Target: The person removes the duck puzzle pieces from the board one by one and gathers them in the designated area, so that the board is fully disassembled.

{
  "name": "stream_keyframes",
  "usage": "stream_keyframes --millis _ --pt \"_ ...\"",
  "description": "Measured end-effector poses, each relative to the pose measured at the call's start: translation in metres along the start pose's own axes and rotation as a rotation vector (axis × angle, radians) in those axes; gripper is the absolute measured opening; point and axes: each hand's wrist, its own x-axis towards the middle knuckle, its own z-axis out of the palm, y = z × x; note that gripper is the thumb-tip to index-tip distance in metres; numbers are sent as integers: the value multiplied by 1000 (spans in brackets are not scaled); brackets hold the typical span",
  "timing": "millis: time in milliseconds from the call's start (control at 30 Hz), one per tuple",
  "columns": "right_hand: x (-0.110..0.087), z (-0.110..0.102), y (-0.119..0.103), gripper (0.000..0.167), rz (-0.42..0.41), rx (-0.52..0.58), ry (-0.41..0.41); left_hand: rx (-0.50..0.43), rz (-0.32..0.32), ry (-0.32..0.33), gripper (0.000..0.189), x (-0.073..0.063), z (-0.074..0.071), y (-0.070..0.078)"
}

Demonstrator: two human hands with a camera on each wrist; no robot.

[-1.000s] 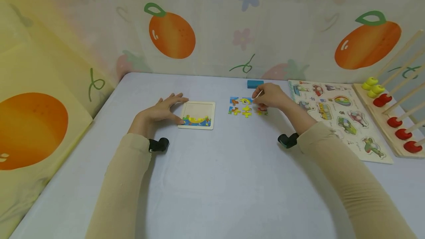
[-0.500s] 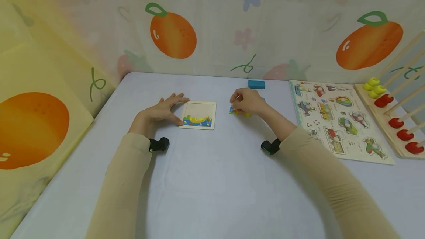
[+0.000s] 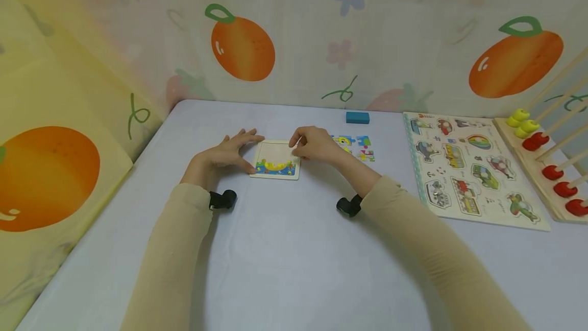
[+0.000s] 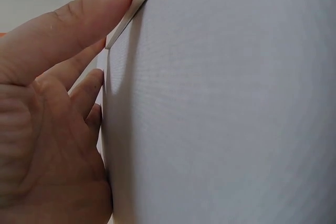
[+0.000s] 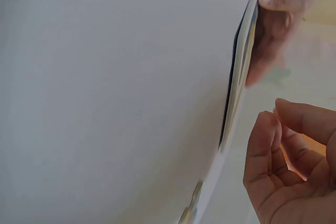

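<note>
A small wooden jigsaw tray lies flat on the white tabletop, with yellow and blue pieces filling its lower part and bare wood above. My left hand steadies its left side, fingers spread, thumb at the near corner and index finger at the far corner. In the left wrist view the thumb rests against the tray's edge. My right hand is at the tray's right edge, fingers loosely bent. Nothing shows between its thumb and fingertips in the right wrist view. Loose jigsaw pieces lie right of it, partly hidden behind the hand.
A blue block sits behind the loose pieces. To the right lies a picture puzzle board with vehicle shapes. Beside it stands a wooden counting frame with pegs and red and yellow beads. A fruit-printed cloth hangs at the back.
My right hand has moved left from the loose pieces to the tray's right edge, uncovering the pieces at the right. One second ago a thin pale edge showed at its fingertips. My left hand stays put.
</note>
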Motion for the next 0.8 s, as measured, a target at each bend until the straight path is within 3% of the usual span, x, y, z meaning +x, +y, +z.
stream_keyframes --millis 800 --pt "15 32 -32 29 -49 62 -187 8 25 -2 90 1 0 -2"
